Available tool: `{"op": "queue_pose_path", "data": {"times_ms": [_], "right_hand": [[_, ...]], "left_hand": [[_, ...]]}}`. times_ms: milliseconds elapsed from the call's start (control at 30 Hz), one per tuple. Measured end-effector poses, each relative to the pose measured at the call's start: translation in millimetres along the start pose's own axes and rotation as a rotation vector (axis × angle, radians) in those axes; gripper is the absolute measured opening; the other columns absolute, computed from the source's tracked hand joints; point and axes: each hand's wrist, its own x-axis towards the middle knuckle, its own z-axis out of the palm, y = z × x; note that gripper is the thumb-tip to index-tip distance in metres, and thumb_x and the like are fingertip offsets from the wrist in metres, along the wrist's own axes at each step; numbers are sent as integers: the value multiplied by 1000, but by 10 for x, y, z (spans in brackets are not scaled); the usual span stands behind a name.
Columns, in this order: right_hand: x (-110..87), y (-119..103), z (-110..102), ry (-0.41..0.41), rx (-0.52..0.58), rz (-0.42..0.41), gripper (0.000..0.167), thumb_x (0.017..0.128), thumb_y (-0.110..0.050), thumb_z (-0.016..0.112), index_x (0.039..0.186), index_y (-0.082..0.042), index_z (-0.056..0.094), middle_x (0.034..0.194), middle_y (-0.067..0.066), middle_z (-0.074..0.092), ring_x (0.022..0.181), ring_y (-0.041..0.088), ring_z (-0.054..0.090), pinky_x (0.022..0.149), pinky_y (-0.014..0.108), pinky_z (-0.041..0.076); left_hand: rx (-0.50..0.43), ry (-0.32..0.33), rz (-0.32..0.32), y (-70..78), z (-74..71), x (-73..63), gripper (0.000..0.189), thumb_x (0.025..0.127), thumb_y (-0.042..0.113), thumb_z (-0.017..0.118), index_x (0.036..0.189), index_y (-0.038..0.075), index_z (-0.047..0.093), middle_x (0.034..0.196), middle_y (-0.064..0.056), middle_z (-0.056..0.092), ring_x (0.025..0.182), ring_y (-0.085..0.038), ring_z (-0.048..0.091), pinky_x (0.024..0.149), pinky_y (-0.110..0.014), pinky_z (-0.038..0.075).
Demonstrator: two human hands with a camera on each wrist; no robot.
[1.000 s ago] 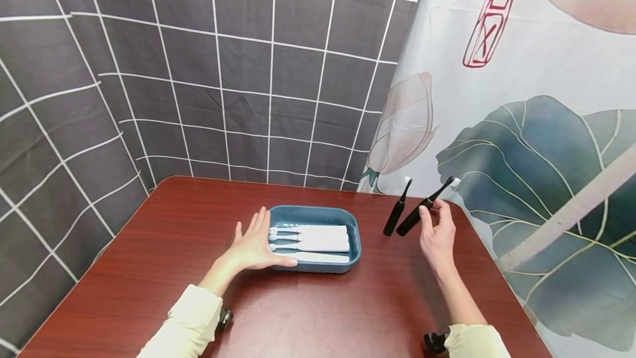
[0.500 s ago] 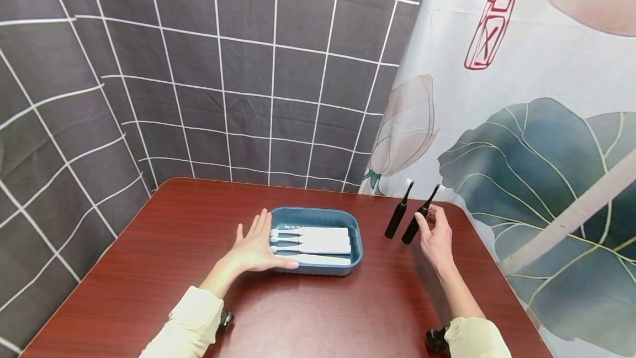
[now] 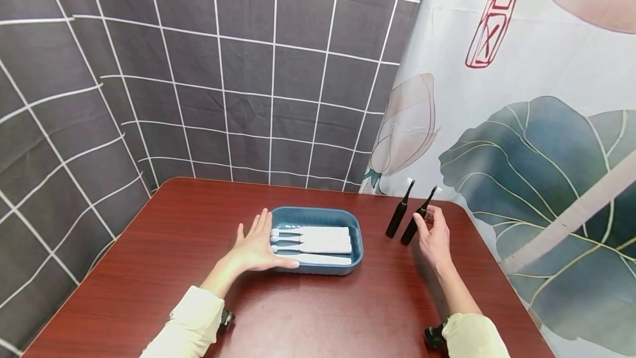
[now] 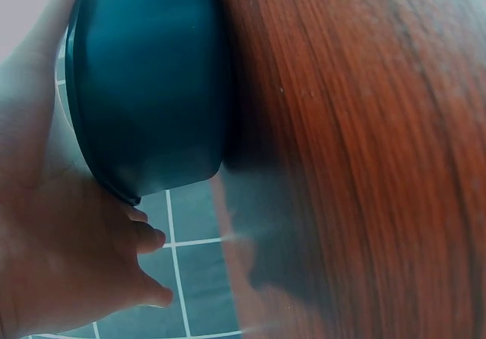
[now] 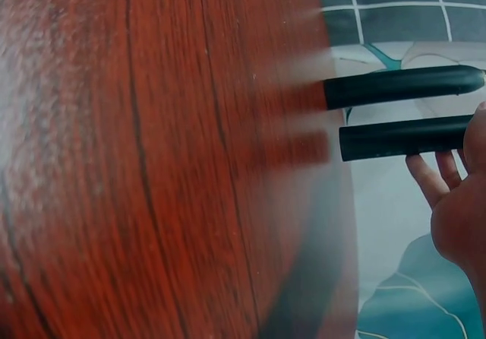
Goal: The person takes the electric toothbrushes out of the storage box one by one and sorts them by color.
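Observation:
My left hand [image 3: 255, 250] lies against the left end of a blue plastic basket [image 3: 355, 236], fingers straight and spread, thumb along the front rim. In the left wrist view the basket's outer wall [image 4: 156, 73] shows beside that hand. White electric toothbrushes [image 3: 323, 247] lie side by side in the basket, heads toward my left hand. On the right, my right hand [image 3: 436, 239] pinches a black electric toothbrush [image 3: 410, 232] by its handle, thumb in front and fingers behind. The brush is upright with a slight lean. Close to its left stands another black electric toothbrush [image 3: 396, 220].
Everything is on a reddish-brown wooden table [image 3: 318, 314]. Behind it hangs a grey curtain with white grid lines [image 3: 243, 109], and a white cloth with a leaf print [image 3: 536, 159] hangs at the right, near the table's back right corner.
My right hand has brought the tilted black toothbrush upright, its head swinging left and its base settling right of the other one. My left hand has stayed at the basket.

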Motion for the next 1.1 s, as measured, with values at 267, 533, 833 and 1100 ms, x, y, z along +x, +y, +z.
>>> {"op": "queue_pose_path", "data": {"times_ms": [267, 533, 833, 1100], "right_hand": [[1, 20, 46, -4, 7, 2, 29, 102, -16, 61, 125, -1, 53, 111, 20, 61, 105, 29, 56, 86, 46, 41], [10, 31, 89, -4, 5, -6, 28, 101, -14, 62, 125, -1, 54, 109, 18, 62, 101, 21, 54, 83, 29, 39], [15, 6, 114, -24, 14, 12, 30, 102, -16, 61, 128, -3, 53, 111, 19, 61, 106, 26, 56, 85, 32, 39], [14, 5, 89, -21, 13, 16, 35, 101, -18, 64, 130, -1, 54, 110, 18, 60, 104, 26, 55, 86, 30, 40]], "left_hand": [[-12, -17, -7, -6, 7, 4, 151, 55, 90, 70, 160, 0, 9, 167, -17, 3, 152, -37, 8, 114, -67, -1], [-13, -15, -7, -13, 15, 14, 150, 55, 90, 69, 160, 1, 9, 167, -17, 4, 152, -37, 8, 114, -67, -1], [-19, -15, -2, -17, 9, 18, 150, 55, 89, 70, 160, 1, 9, 167, -17, 5, 152, -37, 9, 115, -67, 0], [-27, -16, -1, -14, 1, 9, 150, 56, 89, 70, 160, 0, 9, 167, -17, 4, 152, -37, 9, 116, -65, 2]]}}
